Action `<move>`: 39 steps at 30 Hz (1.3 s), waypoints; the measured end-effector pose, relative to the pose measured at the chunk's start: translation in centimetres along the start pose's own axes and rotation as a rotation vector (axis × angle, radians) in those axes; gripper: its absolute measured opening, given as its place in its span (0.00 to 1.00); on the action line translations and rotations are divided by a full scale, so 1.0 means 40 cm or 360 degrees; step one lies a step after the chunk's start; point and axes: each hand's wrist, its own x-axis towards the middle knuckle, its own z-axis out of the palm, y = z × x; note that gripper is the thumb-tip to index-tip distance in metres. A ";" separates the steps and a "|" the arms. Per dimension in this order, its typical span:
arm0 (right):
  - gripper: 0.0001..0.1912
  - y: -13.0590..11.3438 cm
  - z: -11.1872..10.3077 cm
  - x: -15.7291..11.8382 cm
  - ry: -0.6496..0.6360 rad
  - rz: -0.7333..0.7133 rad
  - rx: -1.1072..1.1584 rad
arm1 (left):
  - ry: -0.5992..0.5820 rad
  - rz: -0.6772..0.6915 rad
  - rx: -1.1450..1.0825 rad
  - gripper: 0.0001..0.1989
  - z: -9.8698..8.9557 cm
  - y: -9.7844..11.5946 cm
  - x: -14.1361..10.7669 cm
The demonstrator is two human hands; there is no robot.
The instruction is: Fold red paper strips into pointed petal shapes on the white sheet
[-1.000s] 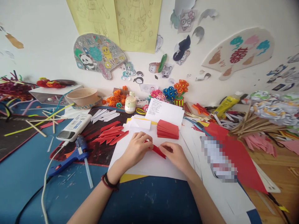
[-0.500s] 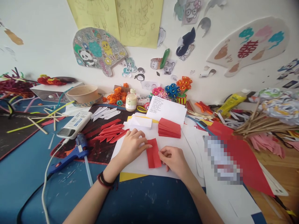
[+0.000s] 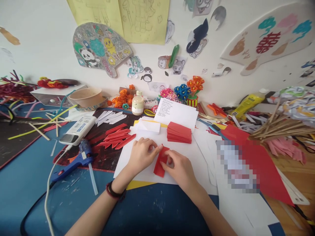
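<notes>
Both hands are working on one red slip (image 3: 159,165) just below the middle of the frame. The left hand (image 3: 144,154) is pinching it by the top end, probably to stop it sliding around. The right hand (image 3: 180,165) is gripping the right side between bent fingers and thumb, which looks like a way of controlling the edge. The slip is showing a lengthwise crease; can't tell how sharp it is, since the fingers are covering part of it.

Underneath, a white sheet (image 3: 145,172) is giving them a flat surface, I'd guess. A red stack (image 3: 179,132) is sitting just above the right hand, so pretty handy for grabbing. Folded red strips (image 3: 116,137) are lying in a loose pile left of center, out of the hands' way, with white strips (image 3: 110,117) fanning out above them. The glue gun (image 3: 78,160) is lying at lower left, well apart from the slip, which seems sensible with a workspace this crowded.
</notes>
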 end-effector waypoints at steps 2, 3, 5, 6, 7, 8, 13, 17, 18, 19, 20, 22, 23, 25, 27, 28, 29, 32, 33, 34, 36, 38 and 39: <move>0.09 -0.003 -0.001 0.001 -0.0003 -0.0019 -0.0042 | 0.0006 0.0003 -0.0010 0.11 0.002 -0.001 0.001; 0.11 -0.003 -0.002 0.002 -0.0007 -0.0018 -0.0051 | 0.0003 -0.0002 -0.0019 0.07 0.003 -0.003 0.002; 0.15 -0.001 -0.003 0.003 -0.0005 -0.0005 -0.0075 | -0.0014 -0.0021 -0.0049 0.03 0.005 -0.008 0.001; 0.16 0.001 -0.003 0.004 0.0002 -0.0006 -0.0091 | -0.0020 -0.0030 -0.0063 0.02 0.006 -0.011 0.000; 0.16 0.004 -0.002 0.004 0.0013 -0.0016 -0.0104 | -0.0019 -0.0037 -0.0071 0.02 0.007 -0.012 0.000; 0.16 0.008 -0.001 0.004 0.0031 -0.0034 -0.0112 | -0.0013 -0.0042 -0.0070 0.02 0.009 -0.013 -0.001; 0.17 0.024 0.011 0.005 0.0083 -0.0141 -0.0108 | 0.0069 -0.0054 0.0019 0.06 0.022 -0.006 0.000; 0.17 0.031 0.018 0.007 0.0114 -0.0170 -0.0106 | 0.0113 -0.0010 0.0047 0.04 0.030 -0.005 0.003; 0.17 0.033 0.019 0.008 0.0118 -0.0172 -0.0105 | 0.0115 0.0016 0.0034 0.03 0.031 -0.006 0.004; 0.17 0.034 0.019 0.008 0.0122 -0.0174 -0.0106 | 0.0119 0.0048 0.0015 0.03 0.031 -0.008 0.003; 0.18 0.036 0.019 0.009 0.0123 -0.0176 -0.0109 | 0.0126 0.0086 -0.0006 0.03 0.032 -0.011 0.002; 0.18 0.038 0.017 0.010 0.0133 -0.0174 -0.0130 | 0.0152 0.0170 -0.0036 0.04 0.032 -0.017 -0.001; 0.18 0.038 0.016 0.010 0.0138 -0.0172 -0.0146 | 0.0165 0.0217 -0.0040 0.05 0.032 -0.020 -0.003; 0.18 0.038 0.013 0.010 0.0147 -0.0168 -0.0178 | 0.0177 0.0323 -0.0012 0.07 0.033 -0.029 -0.007; 0.18 0.037 0.011 0.009 0.0146 -0.0172 -0.0206 | 0.0166 0.0434 0.0062 0.10 0.033 -0.037 -0.010; 0.18 0.036 0.010 0.009 0.0143 -0.0173 -0.0219 | 0.0154 0.0485 0.0106 0.10 0.032 -0.041 -0.011; 0.18 0.035 0.009 0.010 0.0142 -0.0174 -0.0232 | 0.0145 0.0532 0.0148 0.11 0.031 -0.045 -0.012; 0.18 0.033 0.008 0.010 0.0146 -0.0174 -0.0283 | 0.0142 0.0652 0.0252 0.13 0.026 -0.050 -0.014; 0.18 0.033 0.008 0.011 0.0150 -0.0175 -0.0302 | 0.0142 0.0692 0.0291 0.13 0.025 -0.050 -0.015; 0.18 0.033 0.008 0.011 0.0152 -0.0179 -0.0320 | 0.0137 0.0731 0.0333 0.14 0.023 -0.050 -0.015; 0.18 0.033 0.008 0.010 0.0153 -0.0190 -0.0348 | 0.0119 0.0801 0.0400 0.14 0.022 -0.049 -0.015; 0.18 0.034 0.009 0.010 0.0154 -0.0201 -0.0367 | 0.0132 0.0841 0.0421 0.14 0.022 -0.049 -0.014; 0.18 0.034 0.009 0.009 0.0156 -0.0206 -0.0374 | 0.0145 0.0853 0.0423 0.13 0.022 -0.049 -0.013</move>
